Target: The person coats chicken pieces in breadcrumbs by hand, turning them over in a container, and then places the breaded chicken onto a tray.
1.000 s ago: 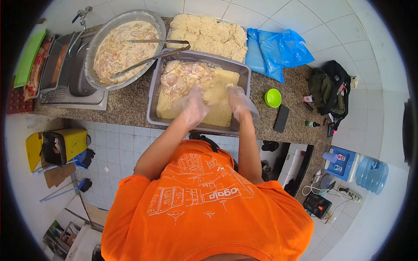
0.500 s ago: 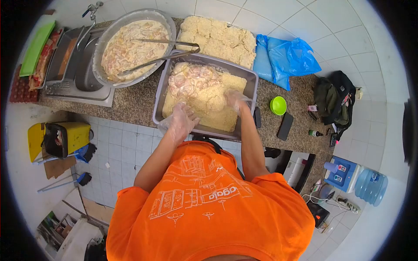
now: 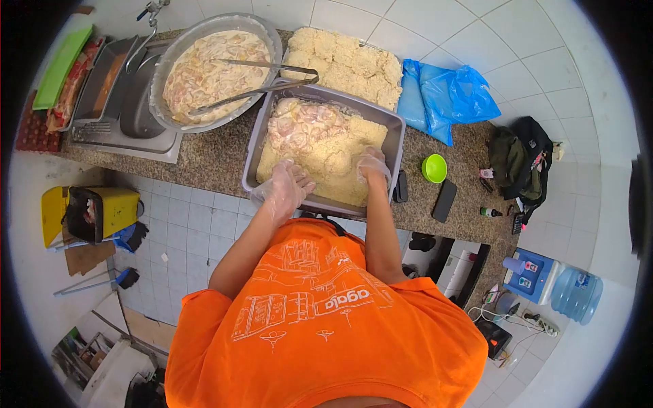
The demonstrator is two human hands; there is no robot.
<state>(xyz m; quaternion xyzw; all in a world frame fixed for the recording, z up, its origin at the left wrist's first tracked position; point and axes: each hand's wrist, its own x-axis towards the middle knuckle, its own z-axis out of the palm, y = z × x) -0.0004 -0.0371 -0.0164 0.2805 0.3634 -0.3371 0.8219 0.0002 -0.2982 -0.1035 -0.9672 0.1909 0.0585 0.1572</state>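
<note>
A grey plastic tub [image 3: 253, 153] on the counter holds pale breading crumbs [image 3: 343, 183] and a heap of wet battered meat pieces [image 3: 299, 124] at its back left. Both my hands wear clear plastic gloves. My left hand [image 3: 289, 185] is at the front left of the tub, its fingers stretched over the crumbs and holding nothing. At the right side, my right hand [image 3: 372, 165] rests with its fingertips in the crumbs, beside a crumb-covered mound [image 3: 335, 162]. Its fingers look apart, though their tips are partly hidden.
Metal tongs [image 3: 299, 81] lie across a large bowl [image 3: 160, 95] of battered meat at the left. Breaded pieces [image 3: 347, 61] fill a tray behind the tub. Blue plastic bags [image 3: 449, 98], a green bowl [image 3: 434, 168] and a phone [image 3: 444, 201] are to the right.
My right hand has moved slightly down and toward me in the tub, and its fingers look more drawn in. My left hand stays nearly in place. The view has shifted slightly.
</note>
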